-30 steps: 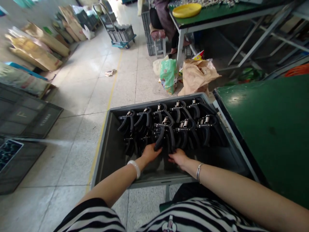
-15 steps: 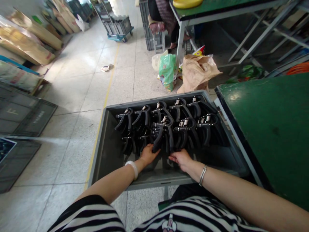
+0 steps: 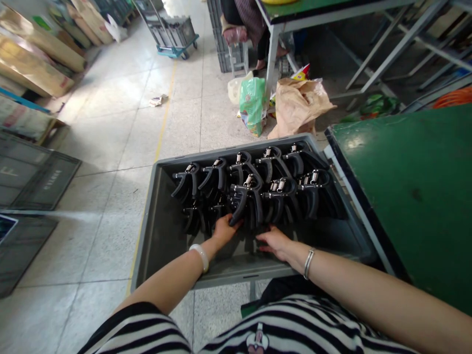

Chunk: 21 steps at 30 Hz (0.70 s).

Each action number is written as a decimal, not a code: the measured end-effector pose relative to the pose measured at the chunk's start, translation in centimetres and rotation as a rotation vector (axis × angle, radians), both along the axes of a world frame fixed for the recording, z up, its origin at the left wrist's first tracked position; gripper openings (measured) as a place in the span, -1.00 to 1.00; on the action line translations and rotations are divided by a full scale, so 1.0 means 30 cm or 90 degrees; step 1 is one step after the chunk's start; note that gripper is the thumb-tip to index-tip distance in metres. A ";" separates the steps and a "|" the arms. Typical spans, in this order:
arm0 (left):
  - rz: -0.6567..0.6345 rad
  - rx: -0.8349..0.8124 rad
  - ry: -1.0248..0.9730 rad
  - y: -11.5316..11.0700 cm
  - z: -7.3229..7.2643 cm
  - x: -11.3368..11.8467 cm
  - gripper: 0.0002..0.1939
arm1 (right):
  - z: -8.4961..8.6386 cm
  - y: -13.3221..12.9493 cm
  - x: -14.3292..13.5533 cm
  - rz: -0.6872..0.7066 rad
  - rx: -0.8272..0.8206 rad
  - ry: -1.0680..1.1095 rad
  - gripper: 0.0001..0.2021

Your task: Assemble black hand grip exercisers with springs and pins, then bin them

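Several black hand grips with metal springs stand in two rows inside a grey crate (image 3: 162,265). The front middle grip (image 3: 241,201) has its left handle end in the fingers of my left hand (image 3: 223,231), which are closed round it. Just right of that grip's lower end is my right hand (image 3: 275,242), its fingers apart and holding nothing. More grips (image 3: 278,196) are beyond my right hand, and others (image 3: 193,216) lie to the left, partly in shadow.
A green table (image 3: 416,196) adjoins the crate on the right. Beyond the crate stand a brown paper bag (image 3: 298,105) and a green bag (image 3: 252,103). A seated person's legs (image 3: 254,24), a trolley (image 3: 173,39) and dark crates (image 3: 33,167) are farther off.
My right hand has come away from the front middle grip, and its fingers have spread. My left hand stays at the grip. The whole view has shifted slightly.
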<state>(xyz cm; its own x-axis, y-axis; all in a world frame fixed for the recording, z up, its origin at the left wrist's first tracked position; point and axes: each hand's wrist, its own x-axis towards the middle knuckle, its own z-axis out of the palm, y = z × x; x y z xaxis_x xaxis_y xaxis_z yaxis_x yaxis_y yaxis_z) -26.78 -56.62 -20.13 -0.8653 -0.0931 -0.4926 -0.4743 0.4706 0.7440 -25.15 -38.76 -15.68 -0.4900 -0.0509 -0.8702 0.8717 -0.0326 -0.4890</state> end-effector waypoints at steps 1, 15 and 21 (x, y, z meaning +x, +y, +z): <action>0.005 0.014 -0.014 0.000 0.001 -0.001 -0.77 | -0.008 0.004 -0.005 0.001 -0.001 0.000 -0.64; 0.149 0.184 -0.250 0.015 0.053 -0.004 -0.44 | -0.043 0.063 -0.022 0.100 -0.046 -0.078 -0.62; 0.117 0.139 -0.277 0.002 0.085 -0.015 -0.37 | -0.028 0.063 -0.032 0.128 -0.068 -0.054 -0.69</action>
